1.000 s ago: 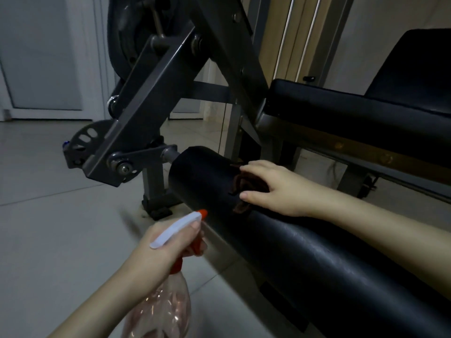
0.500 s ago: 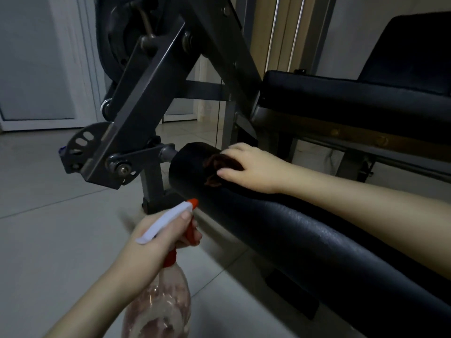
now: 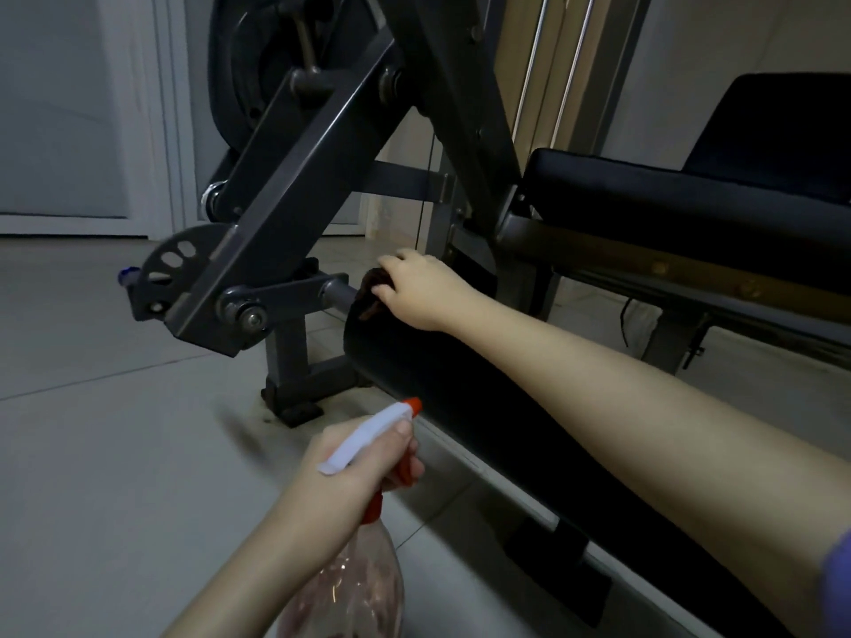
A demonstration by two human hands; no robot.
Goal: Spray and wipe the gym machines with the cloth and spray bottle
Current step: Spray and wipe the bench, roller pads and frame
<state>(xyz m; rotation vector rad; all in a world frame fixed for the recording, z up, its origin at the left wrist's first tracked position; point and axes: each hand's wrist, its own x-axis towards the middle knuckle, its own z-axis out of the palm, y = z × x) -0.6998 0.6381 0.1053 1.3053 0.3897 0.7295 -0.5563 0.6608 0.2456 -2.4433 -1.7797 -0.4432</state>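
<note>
While your right hand (image 3: 416, 290) curls its fingers over the crumpled dark brown cloth (image 3: 370, 294), it has slid from mid-pad to the far end of the black padded cylindrical roller (image 3: 460, 389), so this pad's wipe looks nearly done. Your left hand (image 3: 350, 476) grips the clear plastic spray bottle (image 3: 350, 587) low beside the roller.

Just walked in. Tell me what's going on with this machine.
A person is cleaning a gym machine. The right hand holds a brown cloth against the far end of the black padded roller, next to the grey metal lever arm. The left hand grips a clear spray bottle low over the tiled floor, its orange nozzle aimed at the roller. No spray is visible.
</note>
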